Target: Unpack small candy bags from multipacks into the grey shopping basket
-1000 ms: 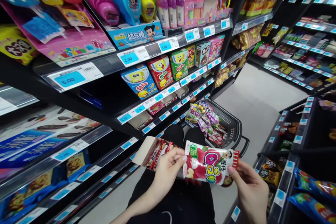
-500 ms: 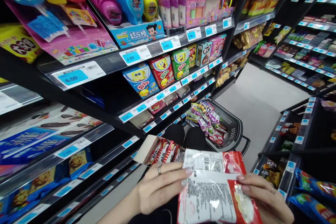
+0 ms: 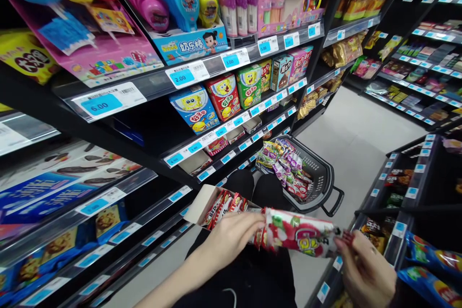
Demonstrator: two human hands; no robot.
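Observation:
Between my hands is a red and white candy packet (image 3: 303, 235) with fruit pictures and large green lettering, its printed front showing. My left hand (image 3: 233, 236) grips its left end, thumb side hidden. At the other end, the fingers of my right hand (image 3: 366, 267) pinch the dark red edge, slightly smeared by motion. Whether a second packet lies behind it I cannot tell. Just beyond my left hand, an open carton (image 3: 204, 202) holds several red and white striped packets (image 3: 226, 204) and sits near my knees.
A dark shopping basket (image 3: 321, 178) with several colourful snack packets (image 3: 288, 166) stands on the floor past my knees. Shelves with price tags and boxed sweets (image 3: 195, 108) rise on the left. A low rack (image 3: 404, 187) of snack bags borders the right.
The packets lay flat with their white printed backs up; now a fruit-pictured front shows, tipped and narrower. My left hand has turned palm-down, and my right hand has shifted slightly.

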